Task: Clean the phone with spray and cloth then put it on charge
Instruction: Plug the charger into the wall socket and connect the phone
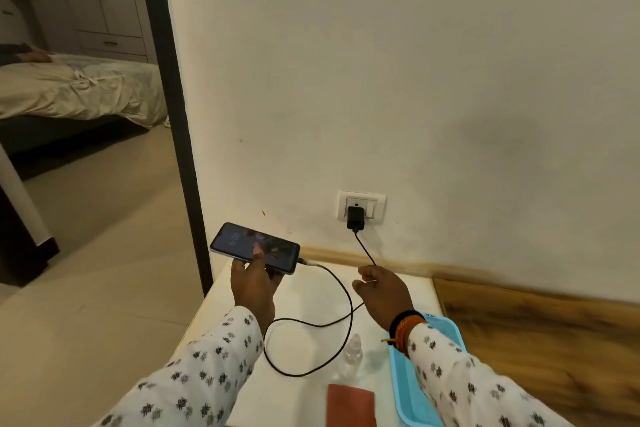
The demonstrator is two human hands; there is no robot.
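My left hand [252,288] holds the phone [254,247] flat above the far left corner of the white table [304,295]. Its screen is lit and my thumb rests on it. A black cable [332,321] is plugged into the phone's right end and loops over the table. My right hand [381,291] is closed with the cable pinched in its fingers; from there the cable rises to a black charger [355,218] in the wall socket [361,206]. A small clear spray bottle [354,350] stands near the front. A reddish-brown cloth [351,406] lies folded in front of it.
A light blue plastic basket [405,388] sits at the table's right, under my right forearm. A wood-grain surface [540,340] lies to the right. An open doorway with a dark frame [180,135] on the left leads to a room with a bed [76,90].
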